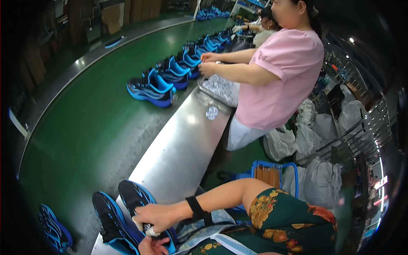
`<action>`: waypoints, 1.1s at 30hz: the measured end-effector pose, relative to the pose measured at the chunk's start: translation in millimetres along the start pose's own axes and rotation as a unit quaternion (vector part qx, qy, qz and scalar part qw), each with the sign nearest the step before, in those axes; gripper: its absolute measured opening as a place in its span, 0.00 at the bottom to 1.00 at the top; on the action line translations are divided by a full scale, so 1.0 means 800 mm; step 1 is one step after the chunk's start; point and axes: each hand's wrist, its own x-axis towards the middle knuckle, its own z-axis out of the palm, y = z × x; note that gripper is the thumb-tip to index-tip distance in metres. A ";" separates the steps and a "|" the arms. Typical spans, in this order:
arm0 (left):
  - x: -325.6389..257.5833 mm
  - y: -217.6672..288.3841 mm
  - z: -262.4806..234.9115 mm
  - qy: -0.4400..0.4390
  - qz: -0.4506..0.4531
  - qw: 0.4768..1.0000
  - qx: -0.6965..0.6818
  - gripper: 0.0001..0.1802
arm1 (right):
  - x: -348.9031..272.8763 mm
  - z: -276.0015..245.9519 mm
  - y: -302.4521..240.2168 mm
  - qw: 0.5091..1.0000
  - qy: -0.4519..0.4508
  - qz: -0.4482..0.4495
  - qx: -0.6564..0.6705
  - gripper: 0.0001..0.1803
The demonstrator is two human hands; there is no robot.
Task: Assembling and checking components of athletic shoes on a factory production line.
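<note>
Watching the lone shoe (55,229): at 8 o'clock on the green surface (76,165), well apart from the hands; my risk is overlooking it, since the view darkens near it.
Left shoe (112,219): between 7 and 8 o'clock, its toe jutting past the edge of the bench (174,157); a nudge from its neighbour could tip it off.
Right shoe (132,195): between 7 and 8 o'clock, the one being handled, just beside the left; a hard pull could slide it across that smooth top.
Left hand (154,246): 7 o'clock, fingers half curled by the opening; I cannot tell whether they grip. If not, little steadies the shoe.
Right hand (160,216): 7 o'clock, seemingly pinching the tongue area; I judge that the white coverings (151,232) on its digits could slip or snag.
Shoe row (155,87): 11 o'clock, closely lined; one shove could jostle several.
Patterned disc (211,112): 12 o'clock, loose on the bench; a passing sleeve could sweep it away.
</note>
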 end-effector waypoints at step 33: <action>-0.027 0.015 -0.023 -0.063 0.007 0.997 -0.046 0.13 | -0.052 0.030 -0.031 0.986 0.020 -0.080 -0.147 0.39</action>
